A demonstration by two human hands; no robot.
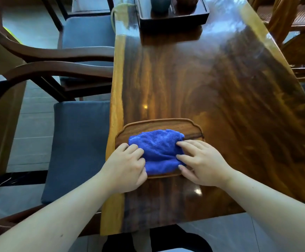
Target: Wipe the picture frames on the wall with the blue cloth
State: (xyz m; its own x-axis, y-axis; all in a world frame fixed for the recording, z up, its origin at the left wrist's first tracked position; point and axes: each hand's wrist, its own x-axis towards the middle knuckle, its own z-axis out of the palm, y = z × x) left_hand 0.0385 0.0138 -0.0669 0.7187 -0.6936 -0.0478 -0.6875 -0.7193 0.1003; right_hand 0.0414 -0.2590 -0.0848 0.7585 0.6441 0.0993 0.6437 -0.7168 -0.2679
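Note:
A folded blue cloth (157, 150) lies in a shallow wooden tray (166, 124) near the front left edge of a glossy wooden table (211, 84). My left hand (128, 166) rests on the cloth's left side with its fingers curled into the fabric. On the cloth's right side lies my right hand (200, 160), fingers spread and touching the fabric, thumb at the tray's near rim. No picture frame or wall is in view.
A dark rectangular tray (173, 17) holding dark vessels stands at the table's far end. Wooden chairs with grey cushions (79, 146) line the left side. More wooden chairs (293, 20) stand at the far right. Grey tiled floor surrounds the table.

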